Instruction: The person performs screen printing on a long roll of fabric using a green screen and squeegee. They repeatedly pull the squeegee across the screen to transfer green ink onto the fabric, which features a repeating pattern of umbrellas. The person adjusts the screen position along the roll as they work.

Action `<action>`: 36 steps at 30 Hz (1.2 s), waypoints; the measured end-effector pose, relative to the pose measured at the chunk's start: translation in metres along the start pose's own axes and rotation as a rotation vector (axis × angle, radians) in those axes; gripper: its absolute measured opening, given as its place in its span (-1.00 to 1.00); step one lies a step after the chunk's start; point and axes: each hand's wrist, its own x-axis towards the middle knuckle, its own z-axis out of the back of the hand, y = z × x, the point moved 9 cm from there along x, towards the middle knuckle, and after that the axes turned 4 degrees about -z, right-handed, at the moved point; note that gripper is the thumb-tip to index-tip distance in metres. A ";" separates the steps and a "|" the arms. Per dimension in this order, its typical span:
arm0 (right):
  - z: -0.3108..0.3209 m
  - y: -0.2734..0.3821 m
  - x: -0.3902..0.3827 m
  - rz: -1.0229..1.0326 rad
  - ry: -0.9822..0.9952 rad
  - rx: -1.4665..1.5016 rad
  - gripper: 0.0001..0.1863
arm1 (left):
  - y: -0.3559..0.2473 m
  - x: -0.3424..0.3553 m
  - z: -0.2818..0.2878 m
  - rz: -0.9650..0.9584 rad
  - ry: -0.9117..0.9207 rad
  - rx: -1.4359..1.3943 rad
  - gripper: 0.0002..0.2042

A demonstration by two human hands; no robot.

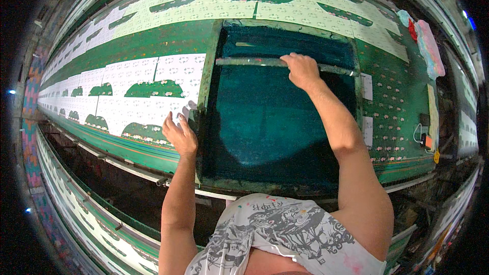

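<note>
A large screen-printing frame [208, 79] with dark teal mesh lies flat on a long green table. Across its far part runs a long, narrow squeegee [249, 62], its bar stained and speckled. My right hand [301, 70] is closed around that bar, right of its middle. Beside the frame's left edge is my left hand [180, 133], thumb and fingers apart and holding nothing. It hovers at or just over white printed cut pieces [137, 71]; whether it touches the frame, I cannot tell. Dark ink shades the mesh along the squeegee and down the sides.
More pale printed pieces [204, 7] line the table's far side. At the right end are a crumpled pastel cloth [429, 46], a red item [411, 29] and a small orange-and-black object [428, 141]. Another table with printed pieces [97, 219] stands at lower left, across a dark gap.
</note>
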 end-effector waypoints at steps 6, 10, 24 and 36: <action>0.003 -0.011 0.045 -0.013 -0.017 0.006 -0.59 | 0.005 0.002 0.004 -0.035 -0.016 0.004 -0.43; -0.006 -0.012 0.048 -0.007 0.020 0.015 -0.59 | 0.008 0.003 0.004 -0.047 -0.005 -0.002 -0.44; 0.002 0.058 -0.054 0.048 -0.008 0.000 -0.64 | 0.017 0.017 0.006 -0.098 0.009 -0.112 -0.46; 0.017 0.181 -0.265 0.056 -0.051 -0.056 -0.60 | 0.055 0.032 0.002 -0.020 -0.053 -0.461 -0.48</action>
